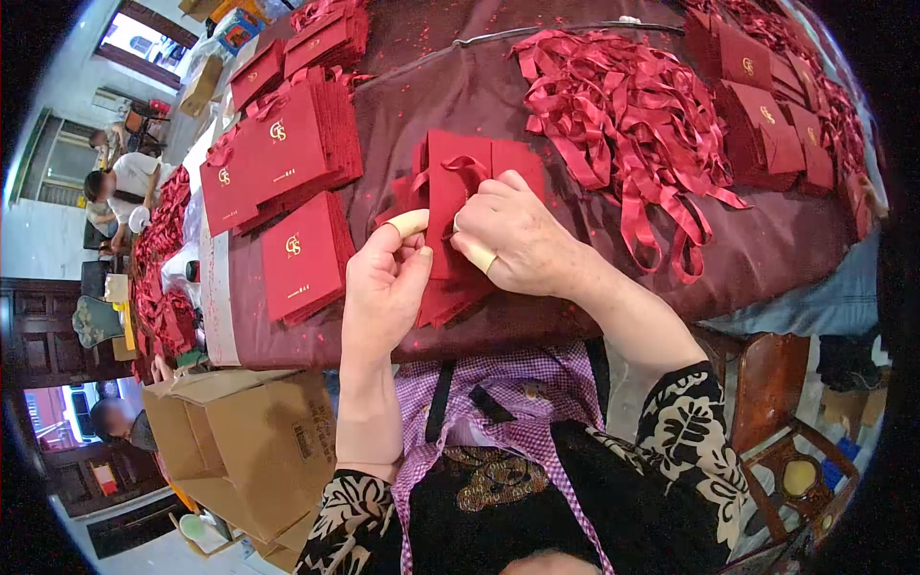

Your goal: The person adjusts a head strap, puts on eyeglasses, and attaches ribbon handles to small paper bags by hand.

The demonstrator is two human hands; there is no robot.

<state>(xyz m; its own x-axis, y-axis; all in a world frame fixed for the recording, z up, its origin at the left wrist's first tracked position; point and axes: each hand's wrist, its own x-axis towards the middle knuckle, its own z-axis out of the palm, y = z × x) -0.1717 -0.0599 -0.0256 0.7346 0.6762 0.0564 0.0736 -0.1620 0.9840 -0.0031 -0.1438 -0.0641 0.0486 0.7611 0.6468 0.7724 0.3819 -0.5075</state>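
Observation:
A red paper bag (448,206) lies in front of me on more red bags, with a loop of red ribbon (467,170) at its upper part. My left hand (388,287) pinches the bag's left edge between thumb and forefinger; a cream finger cot (409,223) covers that forefinger. My right hand (517,235) is closed over the bag's right side, its fingers curled at the ribbon, whose gripped end they hide. Another cream finger cot (481,256) shows on the right hand.
Stacks of red bags with gold lettering (305,254) stand at left, and more bags (767,125) at far right. A heap of loose red ribbons (623,134) lies right of centre on the dark red tablecloth (402,105). A cardboard box (249,450) stands below the table's left edge. People sit at far left.

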